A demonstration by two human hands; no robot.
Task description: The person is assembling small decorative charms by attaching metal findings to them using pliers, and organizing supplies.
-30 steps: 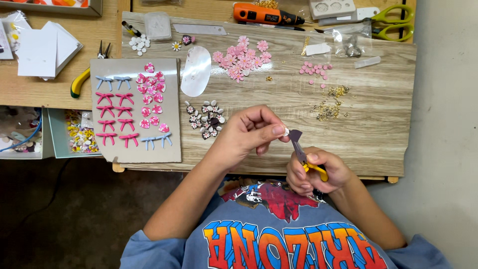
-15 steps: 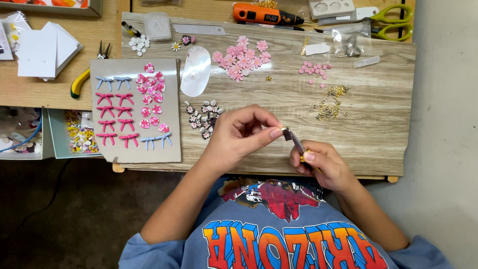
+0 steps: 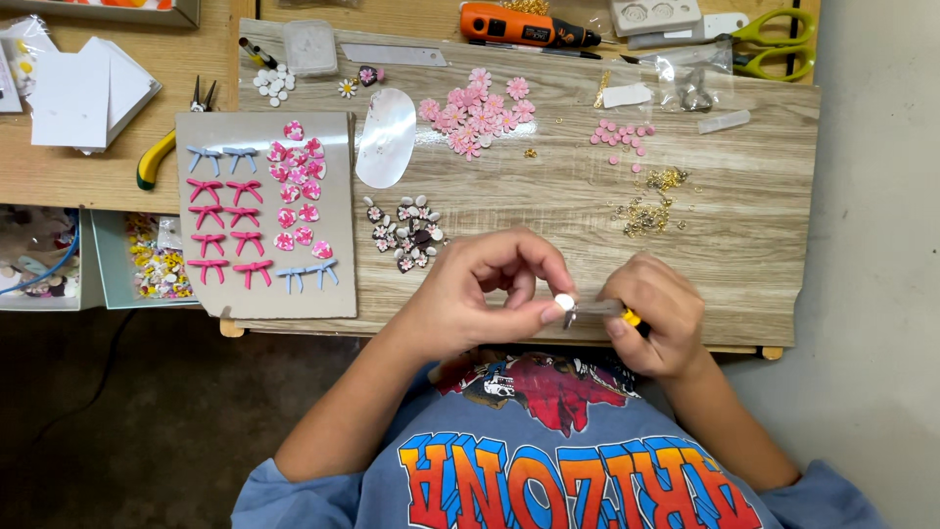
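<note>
My left hand [image 3: 485, 292] pinches a tiny white round piece [image 3: 564, 302] between thumb and forefinger at the wooden board's front edge. My right hand [image 3: 658, 315] is closed on small pliers with a yellow handle [image 3: 599, 312]. The plier tips lie level, pointing left, and meet the white piece. Both hands hover close together just above the board [image 3: 725, 245]. A cluster of small dark and white flower charms [image 3: 403, 233] lies just beyond my left hand.
A grey card [image 3: 338, 294] holds pink and blue bows and pink flowers at left. Pink flower pieces [image 3: 472, 110], gold findings [image 3: 650, 206], an oval clear dish [image 3: 386, 137], an orange rotary tool [image 3: 524, 24], green scissors [image 3: 774, 34] and white cards [image 3: 83, 93] lie farther back.
The pliers have swung from pointing up and away to lying level. Both hands have dropped toward the board's front edge and drawn together on the white piece.
</note>
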